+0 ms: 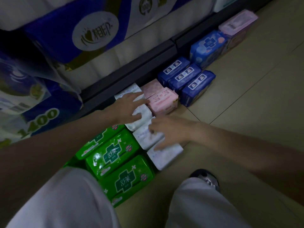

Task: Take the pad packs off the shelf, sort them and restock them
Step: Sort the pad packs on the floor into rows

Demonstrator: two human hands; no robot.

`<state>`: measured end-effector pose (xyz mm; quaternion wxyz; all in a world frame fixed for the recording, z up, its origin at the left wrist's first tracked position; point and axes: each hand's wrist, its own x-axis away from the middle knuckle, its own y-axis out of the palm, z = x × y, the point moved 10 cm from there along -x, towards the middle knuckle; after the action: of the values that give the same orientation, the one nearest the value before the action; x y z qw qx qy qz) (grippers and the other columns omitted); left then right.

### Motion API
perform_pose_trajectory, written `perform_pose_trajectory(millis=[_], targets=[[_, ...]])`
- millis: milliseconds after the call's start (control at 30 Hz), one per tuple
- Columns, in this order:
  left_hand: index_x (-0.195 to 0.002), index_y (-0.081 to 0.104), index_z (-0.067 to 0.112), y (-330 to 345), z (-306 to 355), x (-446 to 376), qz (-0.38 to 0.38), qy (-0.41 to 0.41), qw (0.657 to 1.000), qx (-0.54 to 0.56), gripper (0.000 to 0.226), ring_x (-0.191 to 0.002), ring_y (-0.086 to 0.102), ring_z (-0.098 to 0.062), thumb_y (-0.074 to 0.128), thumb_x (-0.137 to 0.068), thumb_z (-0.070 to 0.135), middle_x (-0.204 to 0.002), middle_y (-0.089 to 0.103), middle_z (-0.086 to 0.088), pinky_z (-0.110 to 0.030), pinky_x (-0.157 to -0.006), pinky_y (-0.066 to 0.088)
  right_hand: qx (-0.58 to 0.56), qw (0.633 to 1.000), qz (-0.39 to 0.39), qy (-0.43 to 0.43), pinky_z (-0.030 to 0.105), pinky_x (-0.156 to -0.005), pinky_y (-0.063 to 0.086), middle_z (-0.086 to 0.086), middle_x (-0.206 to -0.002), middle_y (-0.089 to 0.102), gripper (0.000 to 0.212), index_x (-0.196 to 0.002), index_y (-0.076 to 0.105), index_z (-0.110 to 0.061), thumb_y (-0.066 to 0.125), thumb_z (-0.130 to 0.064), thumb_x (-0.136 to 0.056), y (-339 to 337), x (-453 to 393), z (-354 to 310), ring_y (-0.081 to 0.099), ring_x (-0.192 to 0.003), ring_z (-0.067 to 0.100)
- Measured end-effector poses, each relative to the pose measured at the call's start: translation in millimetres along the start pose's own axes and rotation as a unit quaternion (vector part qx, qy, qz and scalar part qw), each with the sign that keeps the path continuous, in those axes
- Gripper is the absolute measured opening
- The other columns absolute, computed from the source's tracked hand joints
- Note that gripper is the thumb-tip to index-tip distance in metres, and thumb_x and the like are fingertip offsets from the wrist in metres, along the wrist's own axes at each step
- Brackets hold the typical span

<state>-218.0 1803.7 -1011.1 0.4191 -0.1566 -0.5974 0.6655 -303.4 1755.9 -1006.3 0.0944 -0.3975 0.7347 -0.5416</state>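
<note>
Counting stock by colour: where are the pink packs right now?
On the floor by the shelf base, the pink packs sit between the white packs and the dark blue packs.

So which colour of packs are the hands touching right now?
The white packs, in the row between the green packs and the pink packs. Both the left hand and the right hand rest on them; the dark blue packs lie untouched.

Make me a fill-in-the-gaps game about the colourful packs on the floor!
1. Both hands, left hand and right hand, rest on the ____ packs.
2. The packs nearest the person's knee, beside the white ones, are ____.
3. Between the white packs and the dark blue packs sit the ____ packs.
4. All the sorted packs lie on the tiled ____.

Missing words: white; green; pink; floor
</note>
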Motion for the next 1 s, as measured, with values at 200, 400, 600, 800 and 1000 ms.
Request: perform_pose_trajectory(millis=[200,400,600,800,1000], targets=[[-0.148,0.012,0.036,9.1,-15.9,-38.0,-0.109,-0.091,0.979,-0.146,0.066,-0.143,-0.001,-0.037,0.043,-0.092,0.052,-0.158,-0.004,-0.004,-0.048,-0.113,0.017,0.062,0.984,0.017,0.167,0.037,-0.102,0.031,0.007,-0.143,0.033,0.067,-0.138,0.037,-0.016,0.064,-0.044,-0.083,-38.2,-31.7,111.8,0.033,-0.127,0.026],[-0.143,0.031,0.033,29.2,-37.7,-43.7,-0.158,-0.104,0.974,-0.126,0.065,-0.143,-0.005,-0.036,0.043,-0.087,0.062,-0.157,-0.008,-0.007,-0.05,-0.114,0.018,0.068,0.985,0.071,0.143,0.042,-0.111,0.012,0.0,-0.148,0.023,0.09,-0.145,0.023,-0.026,0.066,-0.053,-0.07,-22.4,-88.1,114.7,0.018,-0.136,0.026],[-0.139,0.04,0.03,17.4,-33.3,-37.6,-0.127,-0.067,0.973,-0.179,0.061,-0.139,0.011,-0.032,0.04,-0.088,0.063,-0.152,0.012,-0.008,-0.041,-0.105,0.036,0.105,0.962,0.086,0.237,0.05,-0.111,0.009,0.011,-0.151,0.024,0.058,-0.146,0.026,-0.02,0.046,-0.035,-0.093,-15.1,-108.2,145.6,0.017,-0.14,0.033],[-0.138,0.042,0.028,12.1,-28.6,-36.8,-0.116,-0.051,0.975,-0.183,0.059,-0.141,0.009,-0.03,0.039,-0.089,0.061,-0.153,0.01,-0.008,-0.038,-0.101,0.037,0.248,0.937,-0.007,0.246,0.052,-0.116,-0.001,0.01,-0.157,0.009,0.058,-0.15,0.016,-0.019,0.039,-0.031,-0.098,-36.0,-75.0,163.7,0.004,-0.144,0.031],[-0.139,0.041,0.024,13.6,-26.8,-39.6,-0.136,-0.042,0.963,-0.227,0.061,-0.14,0.011,-0.034,0.038,-0.09,0.061,-0.153,0.013,-0.01,-0.039,-0.109,0.027,0.358,0.889,-0.095,0.268,0.057,-0.113,-0.001,0.01,-0.156,0.002,0.058,-0.148,0.012,-0.026,0.04,-0.034,-0.098,-24.9,-71.7,171.4,0.0,-0.143,0.035]])
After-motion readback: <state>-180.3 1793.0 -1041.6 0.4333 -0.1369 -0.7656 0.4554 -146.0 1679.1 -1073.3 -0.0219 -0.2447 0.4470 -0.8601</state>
